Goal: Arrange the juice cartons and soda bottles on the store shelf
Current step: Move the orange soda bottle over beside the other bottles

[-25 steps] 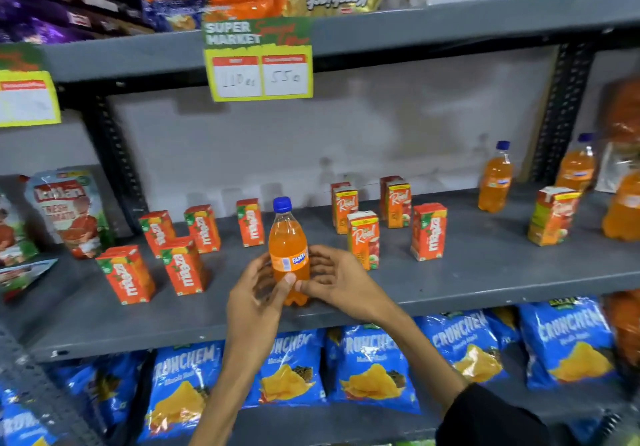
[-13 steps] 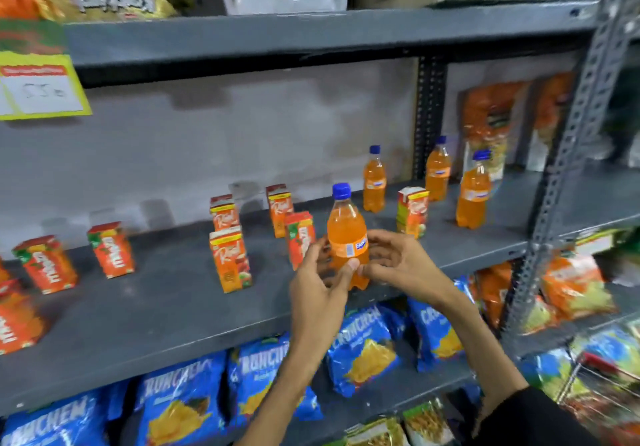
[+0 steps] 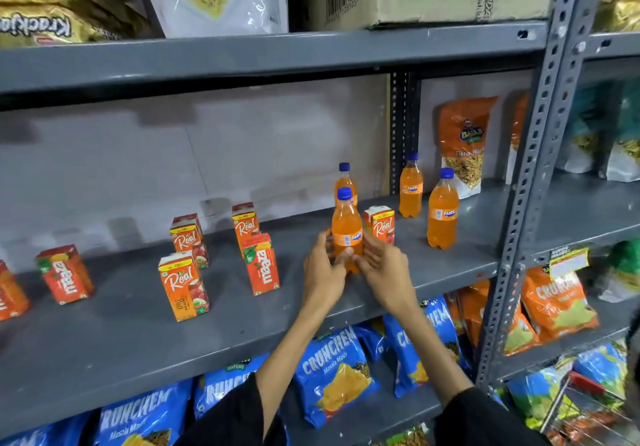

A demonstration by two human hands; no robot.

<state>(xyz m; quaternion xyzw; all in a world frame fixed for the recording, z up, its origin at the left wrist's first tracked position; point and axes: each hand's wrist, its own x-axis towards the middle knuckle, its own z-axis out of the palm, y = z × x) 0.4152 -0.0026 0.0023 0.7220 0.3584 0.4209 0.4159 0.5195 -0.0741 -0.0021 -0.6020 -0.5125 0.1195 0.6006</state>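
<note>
Our left hand (image 3: 323, 267) and right hand (image 3: 382, 265) curl around the lower half of one soda bottle (image 3: 346, 229), which stands upright between our palms on the grey shelf (image 3: 138, 324). A Real juice carton (image 3: 380, 224) sits just beyond our right fingers, another bottle (image 3: 345, 177) directly behind the held one, and a Maaza carton (image 3: 261, 263) stands left of our left hand.

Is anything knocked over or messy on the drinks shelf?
Nothing is knocked over or spilled. One Real carton stands alone among the soda bottles, just right of the held bottle, away from the other cartons.
</note>
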